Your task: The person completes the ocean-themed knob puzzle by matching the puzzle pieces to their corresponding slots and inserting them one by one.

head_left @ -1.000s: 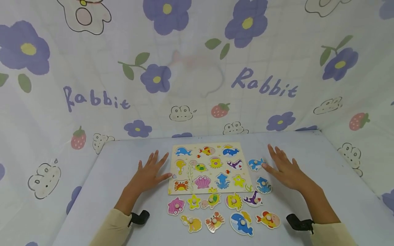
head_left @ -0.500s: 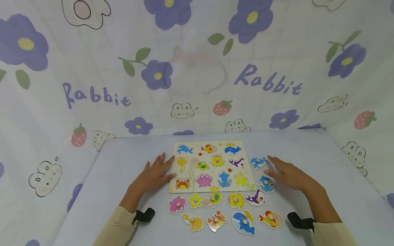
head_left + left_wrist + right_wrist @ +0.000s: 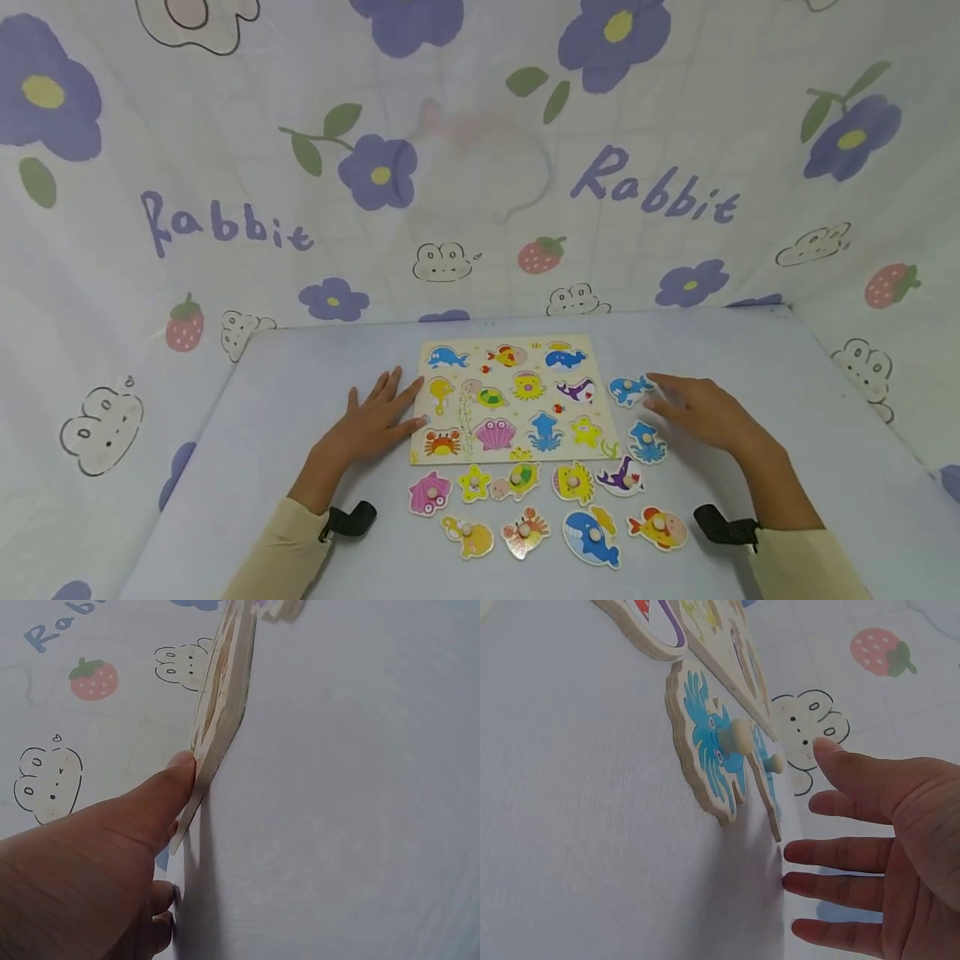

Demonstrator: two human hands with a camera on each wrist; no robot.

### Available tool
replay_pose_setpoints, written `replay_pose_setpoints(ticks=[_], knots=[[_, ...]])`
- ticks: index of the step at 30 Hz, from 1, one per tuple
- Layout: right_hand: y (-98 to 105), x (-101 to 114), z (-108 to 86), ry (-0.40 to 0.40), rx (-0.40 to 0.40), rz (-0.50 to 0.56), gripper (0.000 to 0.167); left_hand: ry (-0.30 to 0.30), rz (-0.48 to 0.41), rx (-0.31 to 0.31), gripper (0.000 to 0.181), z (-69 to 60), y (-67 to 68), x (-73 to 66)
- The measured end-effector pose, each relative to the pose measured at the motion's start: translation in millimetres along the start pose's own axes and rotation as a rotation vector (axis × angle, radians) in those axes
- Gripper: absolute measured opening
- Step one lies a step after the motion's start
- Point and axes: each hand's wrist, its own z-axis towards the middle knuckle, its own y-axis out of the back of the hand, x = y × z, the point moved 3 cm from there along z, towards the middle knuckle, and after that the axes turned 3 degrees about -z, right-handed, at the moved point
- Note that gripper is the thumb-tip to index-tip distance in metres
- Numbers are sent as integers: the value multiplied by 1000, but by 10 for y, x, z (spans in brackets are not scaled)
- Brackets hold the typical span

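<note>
A wooden puzzle board [image 3: 480,408] with sea-animal pictures lies flat on the table. My left hand [image 3: 372,427] rests at its left edge, thumb [image 3: 180,769] touching the border and fingers extended. To the right of the board, my right hand [image 3: 697,408] hovers beside a blue dolphin piece [image 3: 628,389], its fingertips close to the tail. In the right wrist view the fingers [image 3: 840,855] are extended and hold nothing. Between hand and board corner lies a blue squid piece [image 3: 647,443], its round knob [image 3: 739,737] facing up.
Several knobbed pieces lie in front of the board, among them a pink shell [image 3: 431,493], a green turtle [image 3: 516,481], a red crab [image 3: 525,532], a blue whale [image 3: 592,536] and a red-yellow fish [image 3: 658,528]. A printed curtain [image 3: 480,167] hangs behind the table.
My right hand has lowered toward the dolphin piece, its fingers drawing closer together. My left hand has moved in to the board's left edge. The view has tilted slightly.
</note>
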Motion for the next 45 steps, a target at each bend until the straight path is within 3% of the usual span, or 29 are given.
replay_pose_setpoints(ticks=[7,25,45], knots=[[-39,78,95,-18,-20,19,55,11,0,3,75,-3,-29,62],[-80,104,265,112,-114,-58,29,-15,-32,-7,74,-19,-35,61],[-86,100,340,60,-119,-55,26,2,-10,7,75,26,-45,61]])
